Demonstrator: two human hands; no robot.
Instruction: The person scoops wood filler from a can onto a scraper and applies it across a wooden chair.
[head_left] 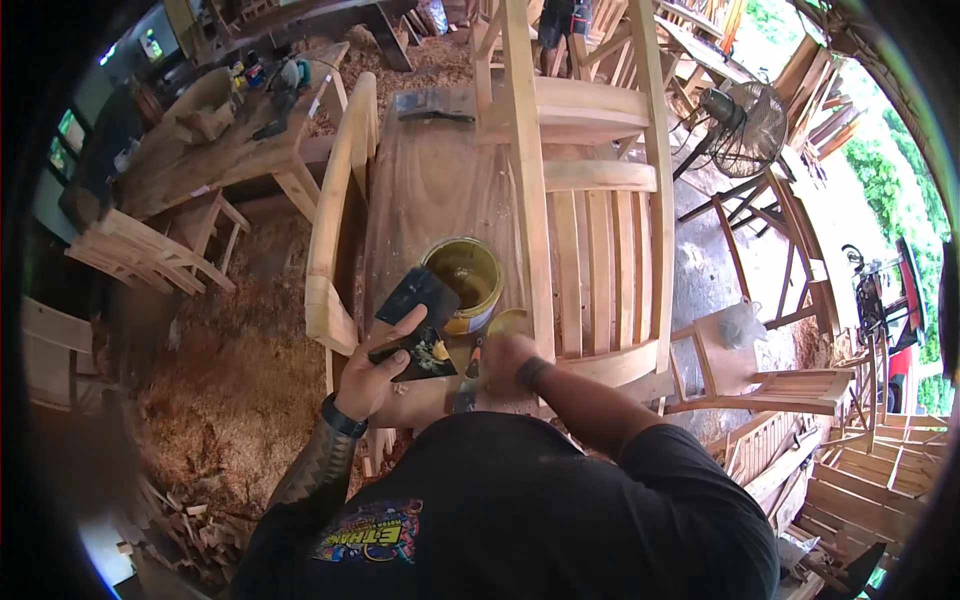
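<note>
My left hand (372, 378) is closed around black flat sheets that look like putty spreaders (418, 298). The lower black piece (432, 358) carries smears and a dab of yellow paste. Just beyond them an open can (484, 312) stands on the wooden bench seat, with yellowish-brown residue on its inner wall. My right hand (508, 364) is blurred beside the can, its fingers not clear. Directly above that hand shows a round yellowish lid (510, 322); whether it is gripped, I cannot tell. Between both hands lies a scraper (474, 362) with an orange-and-black handle.
The bench seat (430, 185) has a wooden armrest (340, 210) on its left. A slatted wooden chair frame (600, 265) stands on the right. Farther off are a worktable (160, 170) with tools, a standing fan (740, 125), and shavings (220, 400) on the floor.
</note>
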